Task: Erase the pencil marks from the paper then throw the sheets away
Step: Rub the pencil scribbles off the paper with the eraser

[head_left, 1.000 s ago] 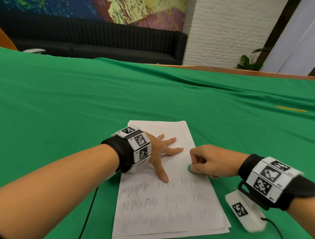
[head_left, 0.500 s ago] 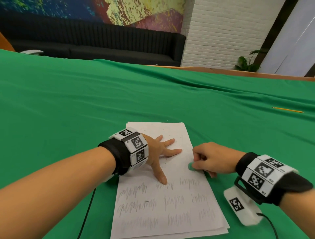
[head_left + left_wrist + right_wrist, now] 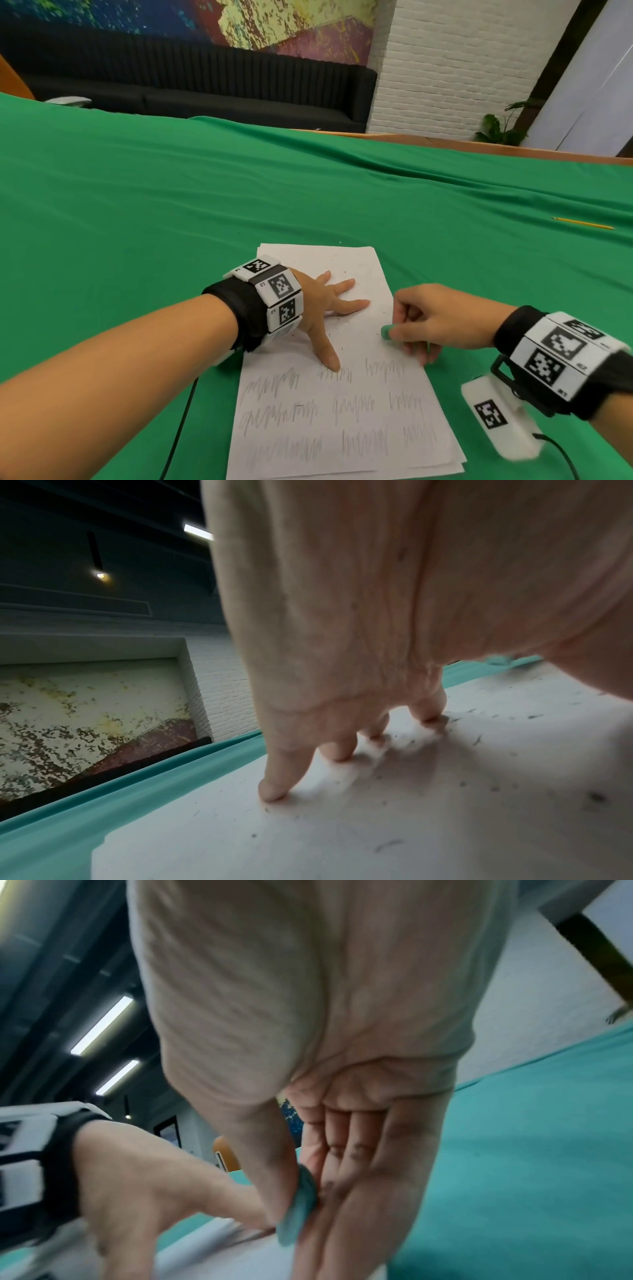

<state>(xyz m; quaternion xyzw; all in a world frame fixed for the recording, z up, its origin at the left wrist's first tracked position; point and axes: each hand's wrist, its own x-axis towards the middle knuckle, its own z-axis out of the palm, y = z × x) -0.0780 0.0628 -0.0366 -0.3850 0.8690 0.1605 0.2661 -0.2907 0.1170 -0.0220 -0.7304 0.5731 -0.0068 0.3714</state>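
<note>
A small stack of white sheets (image 3: 342, 404) lies on the green cloth, its near half covered with rows of grey pencil scribbles (image 3: 346, 404); the far half is blank, strewn with dark crumbs. My left hand (image 3: 329, 308) lies flat on the top sheet (image 3: 445, 804) with spread, straight fingers (image 3: 277, 777), thumb on the first scribble row. My right hand (image 3: 428, 322) pinches a green eraser (image 3: 387, 333) between thumb and fingers at the sheet's right edge, just above the scribbles. In the right wrist view the eraser (image 3: 298, 1204) touches the paper (image 3: 219, 1253).
A yellow pencil (image 3: 582, 223) lies far right on the green tablecloth (image 3: 171, 212). A wooden table edge (image 3: 479, 144) runs along the back, with a black sofa (image 3: 205, 85) and white brick wall behind. Wrist camera cables trail toward the near edge.
The right hand with the eraser has shifted in small strokes along the sheet's right edge. The left hand has stayed pressed flat on the paper.
</note>
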